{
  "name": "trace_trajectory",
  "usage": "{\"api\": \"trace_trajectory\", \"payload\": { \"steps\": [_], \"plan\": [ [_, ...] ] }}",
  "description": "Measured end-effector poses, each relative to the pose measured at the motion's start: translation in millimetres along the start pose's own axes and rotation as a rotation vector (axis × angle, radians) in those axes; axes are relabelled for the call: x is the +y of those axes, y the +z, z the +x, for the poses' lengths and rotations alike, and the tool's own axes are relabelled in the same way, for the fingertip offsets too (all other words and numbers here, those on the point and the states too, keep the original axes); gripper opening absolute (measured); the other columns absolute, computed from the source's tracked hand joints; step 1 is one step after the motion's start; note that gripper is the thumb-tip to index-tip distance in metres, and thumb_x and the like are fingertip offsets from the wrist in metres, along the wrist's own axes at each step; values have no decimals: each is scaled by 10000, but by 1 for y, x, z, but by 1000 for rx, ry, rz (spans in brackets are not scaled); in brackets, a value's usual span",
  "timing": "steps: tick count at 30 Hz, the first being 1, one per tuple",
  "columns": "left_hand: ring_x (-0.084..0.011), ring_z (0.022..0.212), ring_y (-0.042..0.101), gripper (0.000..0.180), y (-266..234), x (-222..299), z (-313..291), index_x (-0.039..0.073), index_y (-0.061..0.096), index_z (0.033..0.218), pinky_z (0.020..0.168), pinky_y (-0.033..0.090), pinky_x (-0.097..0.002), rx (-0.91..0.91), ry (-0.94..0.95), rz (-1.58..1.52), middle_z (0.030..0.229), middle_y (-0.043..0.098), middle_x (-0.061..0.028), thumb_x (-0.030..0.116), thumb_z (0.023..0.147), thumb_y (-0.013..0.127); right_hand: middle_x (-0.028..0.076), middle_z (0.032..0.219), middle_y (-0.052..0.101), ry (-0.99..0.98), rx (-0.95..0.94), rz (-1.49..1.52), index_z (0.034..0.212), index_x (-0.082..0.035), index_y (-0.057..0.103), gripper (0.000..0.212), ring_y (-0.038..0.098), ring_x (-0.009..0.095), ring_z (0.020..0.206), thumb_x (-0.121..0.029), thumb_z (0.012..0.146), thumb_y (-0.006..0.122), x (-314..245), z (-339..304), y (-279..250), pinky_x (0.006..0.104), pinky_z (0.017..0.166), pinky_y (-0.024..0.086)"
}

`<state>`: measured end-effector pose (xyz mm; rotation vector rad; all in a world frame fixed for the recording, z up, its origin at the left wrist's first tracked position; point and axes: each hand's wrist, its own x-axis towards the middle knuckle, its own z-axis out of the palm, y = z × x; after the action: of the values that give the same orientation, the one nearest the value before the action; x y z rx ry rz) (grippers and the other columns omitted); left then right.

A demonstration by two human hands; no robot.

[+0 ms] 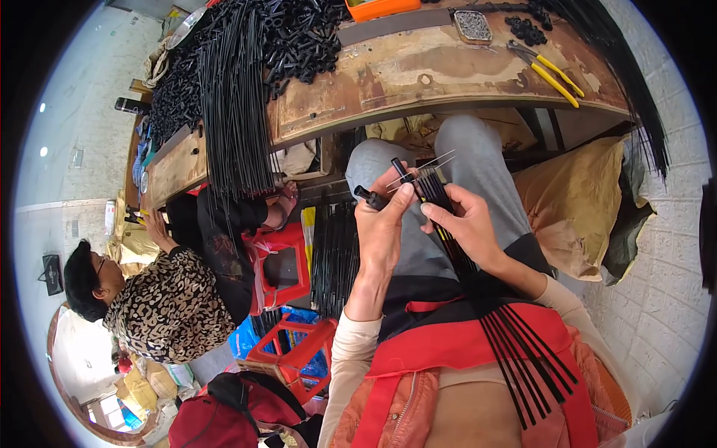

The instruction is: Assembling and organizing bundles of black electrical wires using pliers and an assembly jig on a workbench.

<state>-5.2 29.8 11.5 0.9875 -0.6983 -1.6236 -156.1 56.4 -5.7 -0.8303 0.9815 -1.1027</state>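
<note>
From where I stand, the left hand (382, 224) is raised over the lap, thumb up, grip closed on smooth, hollow-ended black tubes (370, 197); the right hand (472, 230), bent in from the other side, pinches a bundle of thin black rods (457, 254) fanning down over the red cloth (418, 351) on the person's front. Both hands are above grey-clad knees (472, 142), near the scuffed wooden table (392, 78) with yellow-handled pliers (553, 84); black can (132, 106) far left, pale lettering too small to read.
</note>
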Motion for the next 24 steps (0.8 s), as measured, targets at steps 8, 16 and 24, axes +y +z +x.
{"api": "trace_trajectory", "payload": {
  "steps": [8, 16, 24],
  "plan": [
    [-154, 1004, 615, 370, 10, 0, -5, -41, 539, 1260, 899, 485, -300, 0, 7, -53, 1153, 637, -119, 80, 922, 632, 37, 867, 640, 16, -30, 4, 1042, 26, 611, 176, 637, 95, 761, -97, 919, 643, -17, -3, -2, 231, 665, 518],
    [-154, 1076, 573, 352, 14, -1, -17, -23, 530, 1272, 958, 437, -315, 56, 5, -99, 1179, 617, -98, 84, 944, 601, 42, 862, 637, -70, 10, -157, 1055, 36, 586, 172, 631, 91, 749, -79, 930, 614, -19, -8, 12, 239, 671, 526],
    [-153, 1052, 582, 330, 13, 1, -10, -13, 532, 1273, 941, 443, -305, 22, 6, -85, 1175, 619, -95, 82, 960, 573, 58, 894, 627, -104, 41, -383, 1058, 46, 570, 162, 641, 109, 732, -57, 934, 588, -23, -7, 11, 247, 659, 533]
  ]
}}
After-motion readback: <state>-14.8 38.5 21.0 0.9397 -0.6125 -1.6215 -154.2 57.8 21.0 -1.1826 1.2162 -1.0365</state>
